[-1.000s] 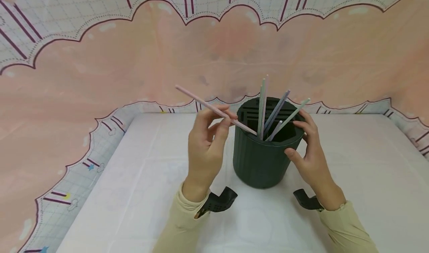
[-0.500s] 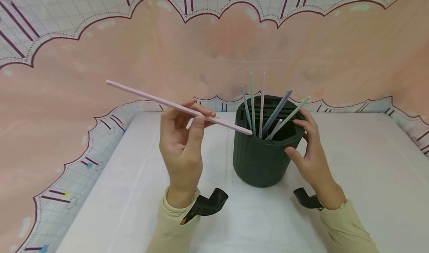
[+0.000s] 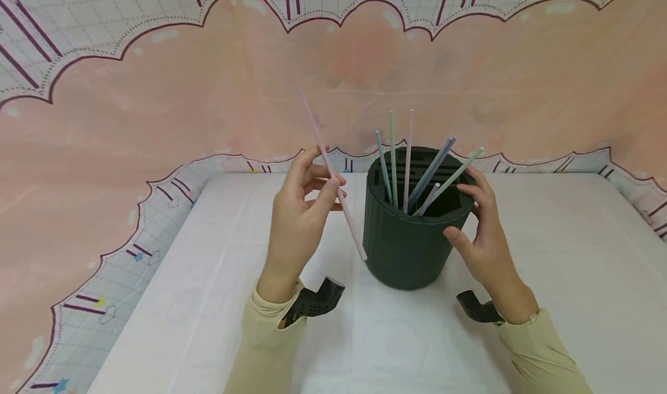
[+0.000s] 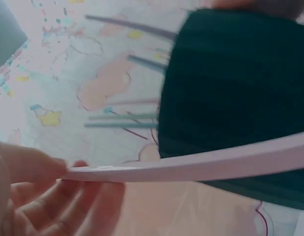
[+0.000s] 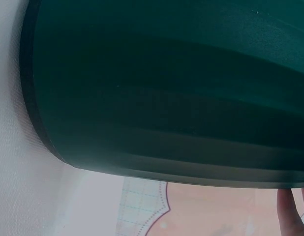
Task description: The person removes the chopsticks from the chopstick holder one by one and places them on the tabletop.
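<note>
In the head view my left hand [image 3: 297, 232] pinches a thin pale pink stick [image 3: 352, 227] between thumb and fingers. The stick slants, with its lower end close by the left side of a dark green round holder [image 3: 409, 252]. Its length crosses in front of the holder in the left wrist view. My right hand [image 3: 487, 240] grips the holder's right rim, thumb outside at the front and fingers at the far right edge. From the front opening lean several pastel sticks, among them a blue stick [image 3: 383, 165], a green stick [image 3: 393, 150] and a pink stick [image 3: 409, 156].
The holder stands on a white-covered table [image 3: 208, 301]. Slots run across the back part of its top. Behind the table hangs a peach and white patterned cloth [image 3: 234, 92]. Each wrist bears a black camera mount, the left mount [image 3: 315, 298] and the right mount [image 3: 476, 307].
My left hand first drew the pink stick leftward from the rim, spreading the sticks beside it. Since then it has shifted slightly right and turned the stick steeper, lower end down. My right hand stayed put.
</note>
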The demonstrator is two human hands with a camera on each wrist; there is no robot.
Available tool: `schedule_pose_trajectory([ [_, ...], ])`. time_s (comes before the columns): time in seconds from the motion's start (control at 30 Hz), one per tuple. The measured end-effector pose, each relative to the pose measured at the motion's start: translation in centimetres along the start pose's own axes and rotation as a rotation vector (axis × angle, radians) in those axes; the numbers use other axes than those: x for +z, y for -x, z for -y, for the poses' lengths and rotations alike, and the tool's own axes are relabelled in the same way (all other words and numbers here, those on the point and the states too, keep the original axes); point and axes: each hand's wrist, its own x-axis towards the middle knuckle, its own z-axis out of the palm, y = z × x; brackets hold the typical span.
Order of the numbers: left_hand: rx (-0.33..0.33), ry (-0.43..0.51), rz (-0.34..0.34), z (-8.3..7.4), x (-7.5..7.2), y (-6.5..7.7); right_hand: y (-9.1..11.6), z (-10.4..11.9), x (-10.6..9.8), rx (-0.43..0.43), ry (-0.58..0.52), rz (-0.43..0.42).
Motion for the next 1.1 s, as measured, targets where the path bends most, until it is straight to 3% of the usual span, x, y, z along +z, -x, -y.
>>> schedule_pose_trajectory([
  [0.17,-0.105,-0.211,0.134,2.9,-0.1,-0.4,-0.1,0.0,0.0,-0.002,-0.009,0.004],
  [0.33,-0.195,-0.46,0.295,4.5,0.4,-0.6,-0.2,0.0,0.0,-0.001,-0.011,0.002],
  [0.43,-0.225,-0.538,0.341,5.2,0.7,-0.7,-0.2,0.1,0.0,-0.002,-0.012,0.002],
  [0.77,-0.292,-0.608,0.385,7.0,0.1,-0.7,-0.2,0.2,-0.1,0.005,-0.009,0.002],
  [0.97,-0.371,-0.651,0.435,8.9,0.5,-0.7,-0.2,0.1,-0.1,0.0,-0.01,0.002],
  [1.1,-0.461,-0.664,0.474,10.2,0.7,-0.5,-0.2,0.1,-0.1,-0.003,-0.013,0.003],
])
